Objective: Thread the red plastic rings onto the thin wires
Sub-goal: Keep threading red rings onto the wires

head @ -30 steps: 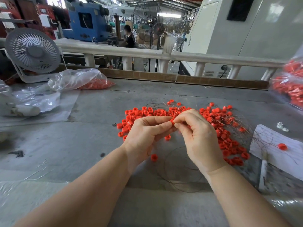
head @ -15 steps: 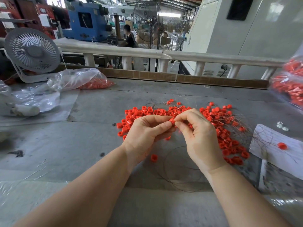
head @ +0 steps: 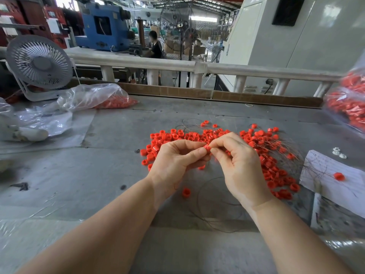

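Note:
A heap of small red plastic rings (head: 256,139) lies spread on the grey table (head: 110,175), with thin wires (head: 280,143) tangled through its right side. My left hand (head: 175,161) and my right hand (head: 237,161) meet above the heap. Between their fingertips both pinch one red ring (head: 207,148). A thin wire loop (head: 215,204) curls on the table below my right wrist. One loose ring (head: 186,192) lies near my left wrist.
A clear bag of red rings (head: 110,99) lies at the back left beside a white desk fan (head: 39,64). Another bag of rings (head: 349,103) sits at the right edge. White paper (head: 324,175) with one ring lies at the right. A wooden edge (head: 217,93) borders the back.
Both hands stay together over the heap with only small finger movements on the pinched ring. Nothing else moved.

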Motion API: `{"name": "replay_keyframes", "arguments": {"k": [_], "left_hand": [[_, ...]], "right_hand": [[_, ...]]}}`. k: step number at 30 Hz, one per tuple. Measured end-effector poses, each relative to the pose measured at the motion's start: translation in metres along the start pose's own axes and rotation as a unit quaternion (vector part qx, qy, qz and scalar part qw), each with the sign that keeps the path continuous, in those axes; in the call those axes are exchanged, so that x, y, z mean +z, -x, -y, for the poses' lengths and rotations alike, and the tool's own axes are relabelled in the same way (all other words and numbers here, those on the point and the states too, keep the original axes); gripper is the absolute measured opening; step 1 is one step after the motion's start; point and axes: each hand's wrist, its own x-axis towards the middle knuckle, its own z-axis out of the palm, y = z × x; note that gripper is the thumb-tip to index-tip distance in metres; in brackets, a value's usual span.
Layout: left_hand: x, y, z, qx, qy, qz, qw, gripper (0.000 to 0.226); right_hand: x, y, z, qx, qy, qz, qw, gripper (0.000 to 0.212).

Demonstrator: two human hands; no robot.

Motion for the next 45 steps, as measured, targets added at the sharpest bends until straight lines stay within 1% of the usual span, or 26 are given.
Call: {"name": "replay_keyframes", "arguments": {"k": [3,4,7,13,20,26,30,32,38,40,42,45], "left_hand": [[0.0007,0.0006,-0.0005,-0.002,-0.007,-0.014,1.0,0.021],[0.0003,0.0008,-0.0003,-0.002,-0.021,-0.019,1.0,0.019],[0.0006,0.0004,-0.0001,-0.005,-0.053,-0.025,0.998,0.005],[0.0008,0.002,-0.0032,-0.025,-0.037,-0.001,0.999,0.021],[0.0016,0.002,-0.006,-0.039,-0.004,0.006,0.999,0.027],[0.0017,0.0014,-0.0048,-0.041,0.002,0.007,0.999,0.026],[0.0022,0.0017,-0.0036,-0.043,0.004,0.016,0.999,0.014],[0.002,0.0014,-0.0031,-0.044,0.005,0.017,0.999,0.018],[0.0017,-0.0003,-0.0008,-0.042,0.001,0.014,0.999,0.019],[0.0023,-0.0004,-0.0002,-0.029,-0.009,0.016,0.999,0.017],[0.0029,-0.0001,-0.0001,-0.009,-0.026,0.014,1.0,0.02],[0.0024,-0.0017,0.0007,0.001,-0.022,0.006,1.0,0.019]], "right_hand": [[0.0008,0.0019,0.0014,0.004,0.013,0.003,1.0,0.002],[0.0009,0.0028,0.002,0.006,0.023,0.0,1.0,0.006],[0.0009,0.0039,0.0025,-0.004,0.05,-0.012,0.999,0.012],[0.0008,0.0041,0.003,-0.035,0.072,-0.031,0.996,0.009],[0.0,0.0036,0.0007,-0.039,0.068,-0.036,0.996,0.009],[-0.0003,0.0038,-0.0014,-0.054,0.057,-0.036,0.996,0.006],[-0.0002,0.0036,-0.0022,-0.052,0.052,-0.033,0.997,0.004],[-0.0006,0.0035,-0.002,-0.051,0.053,-0.03,0.997,0.003],[-0.0004,0.0024,0.0013,-0.069,0.076,-0.036,0.994,0.006],[-0.0006,0.0025,0.001,-0.08,0.091,-0.035,0.992,0.01],[-0.0008,0.0028,0.0005,-0.088,0.094,-0.031,0.991,0.012],[-0.0009,0.0032,0.0002,-0.098,0.086,-0.028,0.991,0.008]]}}
